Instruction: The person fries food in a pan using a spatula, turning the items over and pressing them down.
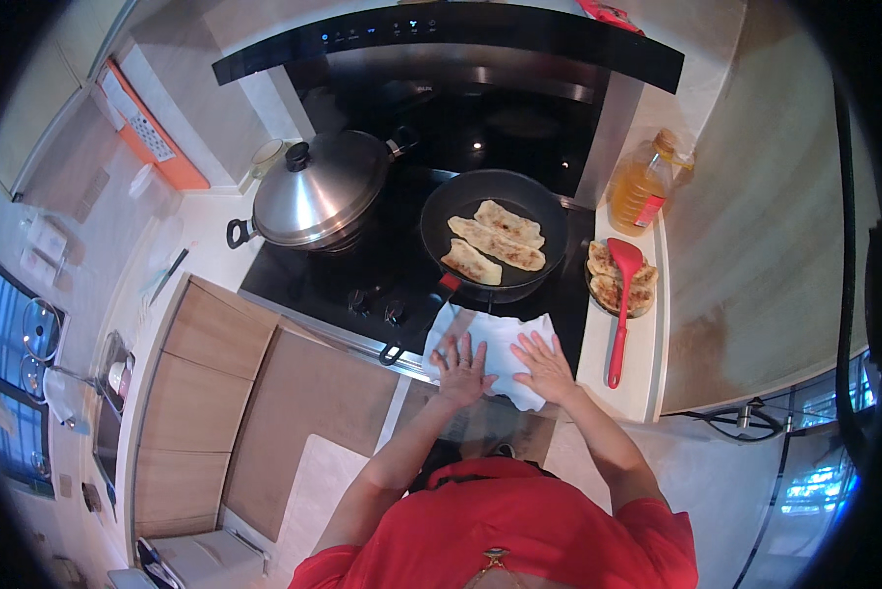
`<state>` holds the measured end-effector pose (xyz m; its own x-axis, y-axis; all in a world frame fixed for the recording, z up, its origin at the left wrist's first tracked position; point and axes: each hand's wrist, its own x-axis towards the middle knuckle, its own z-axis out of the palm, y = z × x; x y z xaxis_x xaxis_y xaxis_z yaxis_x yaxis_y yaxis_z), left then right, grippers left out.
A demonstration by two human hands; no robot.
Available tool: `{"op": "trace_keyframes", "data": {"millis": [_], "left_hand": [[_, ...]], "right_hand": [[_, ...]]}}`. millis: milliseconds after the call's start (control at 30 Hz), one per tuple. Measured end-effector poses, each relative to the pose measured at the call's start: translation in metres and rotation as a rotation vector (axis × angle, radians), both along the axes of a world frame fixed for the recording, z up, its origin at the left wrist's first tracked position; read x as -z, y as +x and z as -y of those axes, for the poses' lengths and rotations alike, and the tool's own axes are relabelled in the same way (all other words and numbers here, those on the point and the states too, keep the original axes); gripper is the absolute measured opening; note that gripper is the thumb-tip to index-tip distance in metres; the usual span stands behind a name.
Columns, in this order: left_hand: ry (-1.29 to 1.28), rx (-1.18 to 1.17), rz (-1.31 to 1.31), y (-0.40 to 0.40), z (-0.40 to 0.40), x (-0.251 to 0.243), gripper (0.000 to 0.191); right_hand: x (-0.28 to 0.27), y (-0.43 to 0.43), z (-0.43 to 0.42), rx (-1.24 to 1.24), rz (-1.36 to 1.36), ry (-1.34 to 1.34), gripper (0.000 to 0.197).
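Observation:
A white cloth or paper sheet (500, 339) is spread over the front edge of the black cooktop. Both palms rest on it: my left hand (463, 372) on its left half and my right hand (545, 367) on its right half, fingers spread. Just beyond lies a black frying pan (441, 221) with browned flatbread pieces (496, 243) in it. The pan's handle points toward me, left of the sheet. To the right, a red spatula (619, 324) lies across a plate of browned flatbreads (636, 291).
A lidded steel wok (319, 191) stands on the left burner. An oil bottle (639, 184) is at the counter's back right. The range hood (448, 33) overhangs the back. A knife (168, 276) lies on the left counter (216, 221), and an orange board (157, 140) leans against the wall.

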<state>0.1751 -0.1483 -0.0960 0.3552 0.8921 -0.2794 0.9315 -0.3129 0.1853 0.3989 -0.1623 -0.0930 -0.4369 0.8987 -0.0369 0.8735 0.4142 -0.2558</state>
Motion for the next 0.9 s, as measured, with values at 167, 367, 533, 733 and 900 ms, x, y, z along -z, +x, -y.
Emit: {"op": "trace_keyframes", "data": {"millis": [167, 367, 533, 733, 900], "left_hand": [[0.032, 0.015, 0.071, 0.003, 0.005, 0.002, 0.076], [0.058, -0.012, 0.074, -0.002, 0.007, 0.004, 0.075], [0.079, -0.013, 0.069, 0.001, 0.006, 0.008, 0.075], [0.141, -0.005, 0.104, -0.001, 0.007, 0.019, 0.077], [0.088, 0.032, 0.042, -0.002, 0.004, 0.009, 0.075]], "right_hand": [[0.004, 0.015, 0.001, 0.001, 0.005, -0.001, 0.067], [0.0, -0.029, 0.011, 0.207, 0.069, 0.083, 0.068], [0.009, -0.049, 0.019, 0.024, -0.106, 0.187, 0.074], [0.005, -0.049, 0.02, 0.032, -0.054, 0.152, 0.079], [0.0, -0.052, 0.018, 0.081, -0.024, 0.108, 0.078]]}}
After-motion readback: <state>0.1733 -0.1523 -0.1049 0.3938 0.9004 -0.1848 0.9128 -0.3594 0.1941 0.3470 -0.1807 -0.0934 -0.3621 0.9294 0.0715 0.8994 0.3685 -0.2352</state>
